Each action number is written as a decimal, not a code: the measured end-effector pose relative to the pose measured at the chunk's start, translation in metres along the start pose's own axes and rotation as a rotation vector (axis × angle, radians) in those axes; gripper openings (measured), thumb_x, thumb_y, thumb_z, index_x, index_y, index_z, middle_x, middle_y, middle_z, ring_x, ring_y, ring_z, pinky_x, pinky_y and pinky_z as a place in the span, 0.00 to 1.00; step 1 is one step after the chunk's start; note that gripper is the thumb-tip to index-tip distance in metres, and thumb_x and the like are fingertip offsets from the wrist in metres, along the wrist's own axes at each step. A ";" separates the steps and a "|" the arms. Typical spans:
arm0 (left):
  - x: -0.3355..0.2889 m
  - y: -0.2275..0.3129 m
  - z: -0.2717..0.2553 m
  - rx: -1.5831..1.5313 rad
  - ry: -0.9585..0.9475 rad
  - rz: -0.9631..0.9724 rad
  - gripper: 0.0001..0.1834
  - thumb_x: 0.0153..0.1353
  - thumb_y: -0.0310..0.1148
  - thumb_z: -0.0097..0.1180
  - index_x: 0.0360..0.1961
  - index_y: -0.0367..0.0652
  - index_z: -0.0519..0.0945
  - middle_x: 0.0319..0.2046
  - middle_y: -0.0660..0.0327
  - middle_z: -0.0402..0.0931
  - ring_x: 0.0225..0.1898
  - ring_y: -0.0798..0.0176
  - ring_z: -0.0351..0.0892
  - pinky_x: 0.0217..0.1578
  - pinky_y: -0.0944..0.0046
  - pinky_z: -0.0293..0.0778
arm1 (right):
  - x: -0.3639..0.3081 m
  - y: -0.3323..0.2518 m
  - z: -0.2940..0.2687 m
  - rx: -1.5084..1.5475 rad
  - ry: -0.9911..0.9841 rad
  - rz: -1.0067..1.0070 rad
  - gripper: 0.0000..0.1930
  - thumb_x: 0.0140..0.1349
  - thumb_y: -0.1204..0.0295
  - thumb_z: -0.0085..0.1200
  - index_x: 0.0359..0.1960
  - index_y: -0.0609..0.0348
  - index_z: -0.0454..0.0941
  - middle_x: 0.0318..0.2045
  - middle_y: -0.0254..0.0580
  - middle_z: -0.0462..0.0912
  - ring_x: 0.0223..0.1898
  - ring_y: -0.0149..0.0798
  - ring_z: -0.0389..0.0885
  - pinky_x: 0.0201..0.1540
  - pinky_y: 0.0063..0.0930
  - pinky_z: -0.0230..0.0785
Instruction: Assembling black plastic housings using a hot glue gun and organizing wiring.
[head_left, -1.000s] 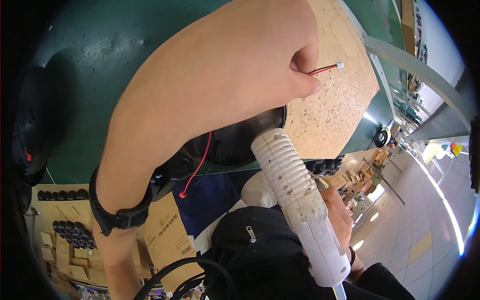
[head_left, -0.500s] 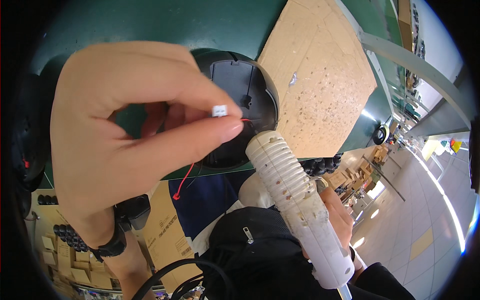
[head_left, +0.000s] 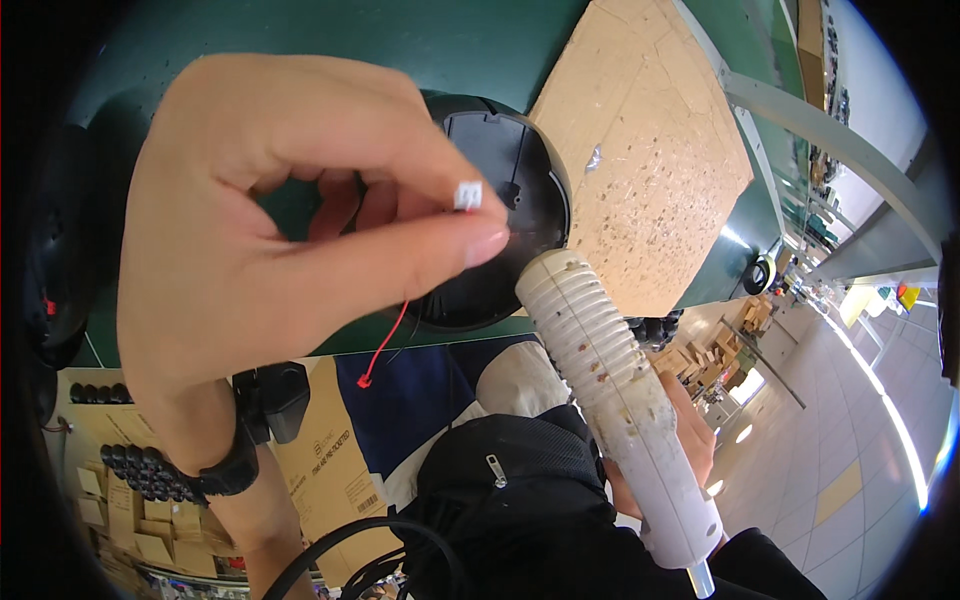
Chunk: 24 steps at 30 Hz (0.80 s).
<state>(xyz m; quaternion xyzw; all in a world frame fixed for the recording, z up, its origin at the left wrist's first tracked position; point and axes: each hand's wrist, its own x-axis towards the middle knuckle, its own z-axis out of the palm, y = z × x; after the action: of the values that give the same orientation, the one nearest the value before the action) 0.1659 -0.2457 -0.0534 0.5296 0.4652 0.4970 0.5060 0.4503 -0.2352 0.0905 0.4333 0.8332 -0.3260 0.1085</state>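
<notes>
On the green table [head_left: 490, 45] lies cardboard [head_left: 655, 160] — to its right, tiled floor [head_left: 835, 430].

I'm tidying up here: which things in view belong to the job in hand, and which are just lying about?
In use, apparently:
white connector, in the left hand
white ribbed tool, in the right hand
black round housing
red wire

Probably just lying about:
cardboard sheet
large cardboard box
black ring-shaped object
</notes>
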 end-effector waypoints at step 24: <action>-0.027 0.007 0.004 0.228 0.034 0.052 0.34 0.45 0.20 0.43 0.60 0.32 0.68 0.61 0.47 0.68 0.65 0.49 0.63 0.62 0.54 0.60 | 0.018 -0.023 -0.027 0.028 -0.206 0.078 0.14 0.44 0.78 0.61 0.34 0.70 0.76 0.29 0.49 0.77 0.28 0.48 0.76 0.30 0.34 0.69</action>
<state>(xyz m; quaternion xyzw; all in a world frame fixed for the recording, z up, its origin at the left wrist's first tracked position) 0.1675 -0.2730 -0.0481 0.5871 0.5135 0.4627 0.4214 0.4243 -0.2154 0.1132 0.4310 0.7954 -0.3761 0.2001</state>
